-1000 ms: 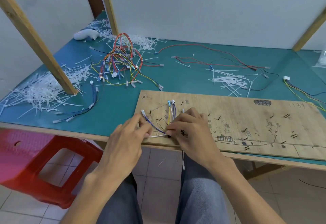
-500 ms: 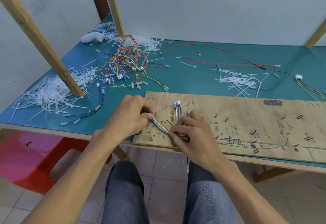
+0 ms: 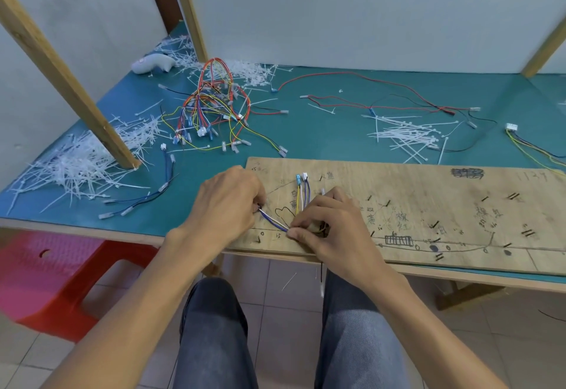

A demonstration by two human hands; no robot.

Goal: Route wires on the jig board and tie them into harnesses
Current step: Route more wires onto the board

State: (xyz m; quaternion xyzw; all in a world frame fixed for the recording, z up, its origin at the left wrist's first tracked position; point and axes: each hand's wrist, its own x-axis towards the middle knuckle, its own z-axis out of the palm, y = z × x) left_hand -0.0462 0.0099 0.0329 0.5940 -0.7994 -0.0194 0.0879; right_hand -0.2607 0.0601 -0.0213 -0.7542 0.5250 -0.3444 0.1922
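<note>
At the teal counter's point(image 3: 183, 192) front edge, your left hand point(image 3: 226, 205) pinches the outer end of the thin blue-and-white wires point(image 3: 274, 221) while your right hand point(image 3: 333, 229) pinches them down on the scribbled plywood jig board point(image 3: 428, 192), apparently to hold the run taut along its drawn route for tying.

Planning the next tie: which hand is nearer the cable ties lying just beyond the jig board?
Right. The right hand pinches wires on the jig board, on the near side and to the left of the cable ties. The left hand is farther left, at the board's left end.
</note>
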